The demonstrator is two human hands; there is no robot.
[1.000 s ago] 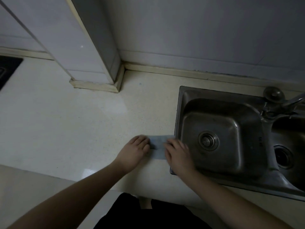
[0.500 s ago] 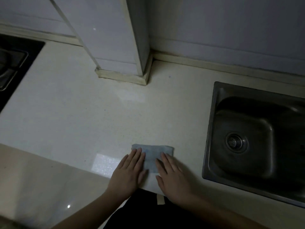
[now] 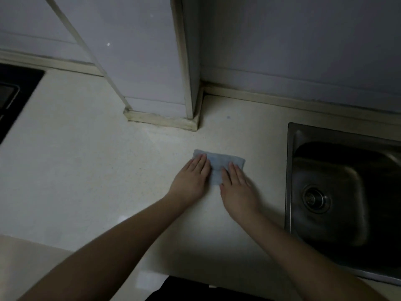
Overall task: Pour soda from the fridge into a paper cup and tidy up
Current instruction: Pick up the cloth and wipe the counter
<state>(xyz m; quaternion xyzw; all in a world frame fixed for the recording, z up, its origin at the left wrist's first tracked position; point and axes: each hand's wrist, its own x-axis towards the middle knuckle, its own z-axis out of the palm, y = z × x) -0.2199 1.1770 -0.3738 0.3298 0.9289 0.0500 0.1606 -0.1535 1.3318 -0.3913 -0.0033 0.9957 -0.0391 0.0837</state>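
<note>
Blue cloth (image 3: 219, 165) lay folded flat on the pale countertop (image 3: 86, 170), left of the steel sink (image 3: 290, 170) and apart from it. Both the left hand (image 3: 191, 181) and the right hand (image 3: 237, 187) pressed on it with straight fingers, side by side, gripping nothing.
</note>
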